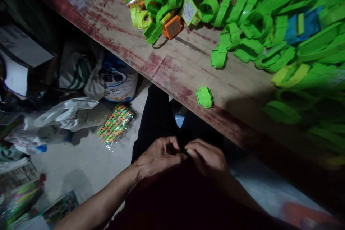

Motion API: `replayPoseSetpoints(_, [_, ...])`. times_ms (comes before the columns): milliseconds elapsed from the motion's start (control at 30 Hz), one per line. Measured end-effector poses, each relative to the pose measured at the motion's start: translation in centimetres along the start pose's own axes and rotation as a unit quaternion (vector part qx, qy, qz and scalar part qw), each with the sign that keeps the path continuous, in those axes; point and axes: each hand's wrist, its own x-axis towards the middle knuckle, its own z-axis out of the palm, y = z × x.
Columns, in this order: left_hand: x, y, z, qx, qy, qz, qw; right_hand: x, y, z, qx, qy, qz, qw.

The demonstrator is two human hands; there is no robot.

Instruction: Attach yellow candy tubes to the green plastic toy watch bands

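Observation:
Low in front of my dark red shirt, my left hand point(159, 156) and my right hand point(208, 156) meet with fingers pinched together. Only a tiny dark greenish sliver shows between the fingertips; the rest is hidden, so its kind cannot be made out. On the table's near edge, just beyond the hands, lies a single green plastic piece point(204, 97), apart from both. It resembles the green plastic toy watch bands point(248, 25) heaped further up.
The worn wooden table point(178, 64) runs diagonally past my knees. Orange point(173, 27) and yellow toy watches point(140, 18) edge the heap, with a blue piece point(303, 27) among the green. Bags point(118, 82) and a clear packet of colourful pieces point(116, 124) lie on the floor at left.

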Motion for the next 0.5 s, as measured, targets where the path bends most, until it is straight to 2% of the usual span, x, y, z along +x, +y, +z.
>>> replayPoseSetpoints(67, [-0.4, -0.1, 0.2, -0.029, 0.015, 0.002, 0.999, 0.0, -0.1, 0.3, -0.005, 0.007, 0.001, 1.0])
replayPoseSetpoints(167, [-0.4, -0.5, 0.6, -0.134, 0.023, 0.005, 0.991, 0.6, -0.1, 0.6, -0.005, 0.01, -0.002, 1.0])
replayPoseSetpoints(233, [-0.3, -0.9, 0.8, -0.179, 0.037, 0.001, 0.983, 1.3, -0.1, 0.4, 0.002, -0.033, 0.005, 0.999])
replayPoseSetpoints(367, [0.2, -1.7, 0.9, -0.183, 0.055, 0.024, 0.981, 2.4, -0.2, -1.1, 0.077, -0.175, 0.066, 0.979])
replayPoseSetpoints(433, [0.3, -1.8, 0.9, -0.185, 0.054, 0.039, 0.98, 2.3, -0.4, -2.4, 0.082, -0.197, 0.116, 0.97])
replayPoseSetpoints(500, [0.3, -1.7, 1.0, -0.18, 0.068, 0.032, 0.981, 1.7, -0.6, -3.9, 0.042, -0.21, 0.16, 0.964])
